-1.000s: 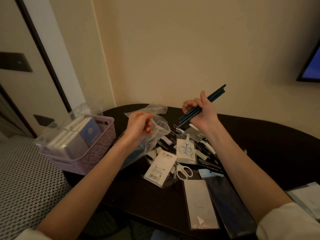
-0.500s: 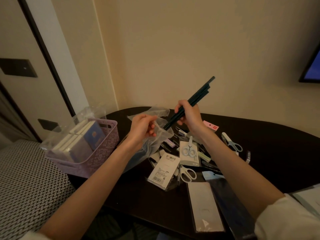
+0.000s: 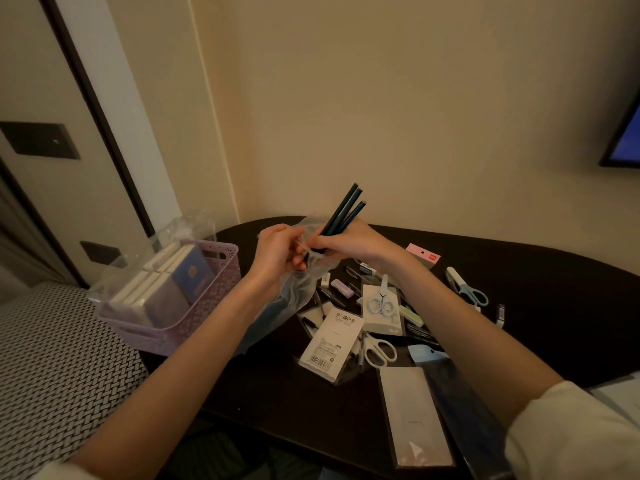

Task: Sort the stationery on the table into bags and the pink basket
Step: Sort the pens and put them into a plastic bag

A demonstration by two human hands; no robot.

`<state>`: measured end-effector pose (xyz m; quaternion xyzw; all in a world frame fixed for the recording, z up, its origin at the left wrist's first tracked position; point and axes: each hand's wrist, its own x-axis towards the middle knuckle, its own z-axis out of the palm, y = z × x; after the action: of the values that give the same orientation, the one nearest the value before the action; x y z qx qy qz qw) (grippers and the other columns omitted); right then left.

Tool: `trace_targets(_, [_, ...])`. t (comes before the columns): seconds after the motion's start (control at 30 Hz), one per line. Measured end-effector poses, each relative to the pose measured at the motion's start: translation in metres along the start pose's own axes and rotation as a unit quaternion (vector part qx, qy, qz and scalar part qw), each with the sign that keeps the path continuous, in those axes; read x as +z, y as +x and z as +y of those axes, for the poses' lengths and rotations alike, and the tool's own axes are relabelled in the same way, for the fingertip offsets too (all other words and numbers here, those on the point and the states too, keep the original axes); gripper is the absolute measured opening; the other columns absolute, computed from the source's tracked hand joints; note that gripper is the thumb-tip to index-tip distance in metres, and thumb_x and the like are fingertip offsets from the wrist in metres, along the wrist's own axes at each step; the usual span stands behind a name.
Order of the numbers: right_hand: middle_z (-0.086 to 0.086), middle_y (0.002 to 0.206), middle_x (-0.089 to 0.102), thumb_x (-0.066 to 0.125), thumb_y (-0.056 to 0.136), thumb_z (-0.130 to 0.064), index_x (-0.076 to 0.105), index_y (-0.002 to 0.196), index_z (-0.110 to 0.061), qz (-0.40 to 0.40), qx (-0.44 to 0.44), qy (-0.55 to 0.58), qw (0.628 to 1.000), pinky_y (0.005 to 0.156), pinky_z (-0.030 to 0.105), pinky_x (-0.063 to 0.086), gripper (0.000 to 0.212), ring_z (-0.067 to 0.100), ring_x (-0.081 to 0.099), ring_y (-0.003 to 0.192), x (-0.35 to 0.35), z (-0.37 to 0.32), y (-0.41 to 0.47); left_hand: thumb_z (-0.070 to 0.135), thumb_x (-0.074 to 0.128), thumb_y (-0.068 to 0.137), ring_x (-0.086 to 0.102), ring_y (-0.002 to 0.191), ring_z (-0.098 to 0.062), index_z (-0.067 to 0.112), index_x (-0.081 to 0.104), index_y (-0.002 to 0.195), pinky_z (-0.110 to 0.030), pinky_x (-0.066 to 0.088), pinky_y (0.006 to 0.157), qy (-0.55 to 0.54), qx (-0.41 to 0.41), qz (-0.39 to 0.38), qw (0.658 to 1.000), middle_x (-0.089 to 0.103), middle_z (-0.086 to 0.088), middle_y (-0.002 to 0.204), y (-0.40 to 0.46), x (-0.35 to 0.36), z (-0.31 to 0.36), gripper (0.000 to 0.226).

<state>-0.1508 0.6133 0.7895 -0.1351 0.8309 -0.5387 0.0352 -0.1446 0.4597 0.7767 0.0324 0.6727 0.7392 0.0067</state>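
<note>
Above the dark surface [image 3: 519, 271], the right hand [image 3: 349, 240] grips a bundle of dark pencils [image 3: 341, 214], tips just beside the left hand [image 3: 277, 251] pinching a clear plastic bag [image 3: 294, 289]; holding that mouth wide should let them slide in cleanly.

Pencils [image 3: 341, 216] at bag [image 3: 298, 289] mouth

Three pencils [image 3: 343, 211] in right hand [image 3: 353, 239]. Three scissors: white pair [image 3: 377, 351] below it, carded pair [image 3: 381, 303] between, blue-handled [image 3: 467, 289] far right. One basket [image 3: 207, 306] left of left hand [image 3: 277, 247].
</note>
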Motion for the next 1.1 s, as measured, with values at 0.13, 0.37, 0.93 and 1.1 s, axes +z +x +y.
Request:
trace_targets(0.13, [0.010,0.095,0.073,0.071,0.084,-0.020,0.074,0.096,-0.005,-0.001,-0.009,0.004,1.000,0.087,0.035,0.054,0.019,0.014,0.068,0.090,-0.001,-0.002,0.004,0.011,0.052,0.096,0.042,0.041,-0.010,0.005,0.056,0.080,-0.024,0.043,0.044,-0.005,0.004,-0.005,1.000,0.046,0.000,0.050,0.000,-0.002,0.003,0.018])
trace_targets(0.37, [0.010,0.097,0.073,0.066,0.089,-0.028,0.075,0.100,-0.013,-0.046,-0.038,-0.014,0.998,0.077,0.024,0.052,0.021,0.015,0.066,0.089,-0.005,-0.005,0.002,0.011,0.052,0.096,0.043,0.043,-0.010,0.007,0.057,0.080,-0.022,0.042,0.044,-0.012,0.009,-0.015,1.000,0.047,0.001,0.052,0.001,-0.003,0.004,0.017])
trace_targets(0.93, [0.001,0.061,0.055,0.050,0.099,-0.022,0.067,0.085,-0.006,0.043,-0.037,-0.081,0.995,0.042,0.014,0.037,0.027,0.000,0.047,0.042,-0.036,0.006,0.000,0.010,0.052,0.096,0.041,0.044,-0.011,0.010,0.053,0.080,-0.024,0.042,0.047,-0.036,-0.015,-0.006,0.999,0.047,0.003,0.050,0.001,0.001,0.009,0.016])
trace_targets(1.1, [0.005,0.074,0.068,0.060,0.093,-0.015,0.068,0.089,-0.010,0.082,-0.078,0.004,0.994,0.047,0.015,0.047,0.010,0.005,0.062,0.058,-0.039,0.006,-0.006,0.010,0.053,0.096,0.041,0.043,-0.010,0.010,0.053,0.079,-0.023,0.042,0.045,-0.016,-0.006,-0.015,1.000,0.047,0.003,0.051,0.000,0.002,0.010,0.017])
